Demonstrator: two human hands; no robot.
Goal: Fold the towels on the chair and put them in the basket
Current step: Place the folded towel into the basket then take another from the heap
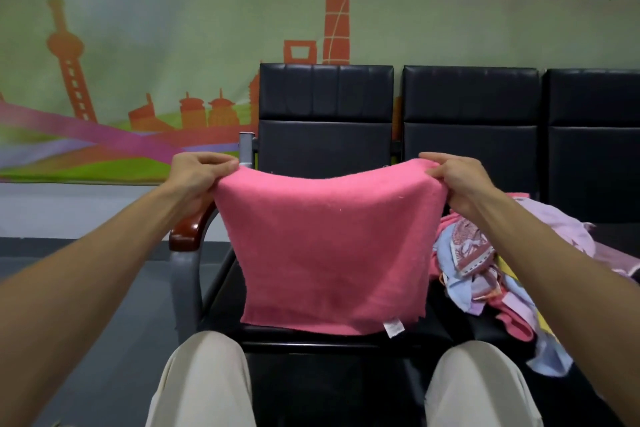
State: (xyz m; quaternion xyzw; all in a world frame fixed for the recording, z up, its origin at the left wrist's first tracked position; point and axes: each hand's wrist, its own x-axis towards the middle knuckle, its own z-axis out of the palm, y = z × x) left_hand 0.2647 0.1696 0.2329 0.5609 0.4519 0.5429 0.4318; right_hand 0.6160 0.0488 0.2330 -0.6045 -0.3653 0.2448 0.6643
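Note:
A pink towel (329, 246) hangs stretched in front of me above the black chair seat (228, 291). My left hand (199, 177) pinches its upper left corner and my right hand (453, 180) pinches its upper right corner. The towel's lower edge, with a white label at the right, lies on the seat's front. A heap of loose towels (481, 274) in pink, blue, lilac and patterned cloth sits on the seat to the right, partly behind my right forearm. No basket is in view.
The chair is the left one in a row of black seats (471, 121) against a wall with a city mural. A wood-topped armrest (187, 229) stands at the left. My knees in light trousers are at the bottom. Grey floor lies to the left.

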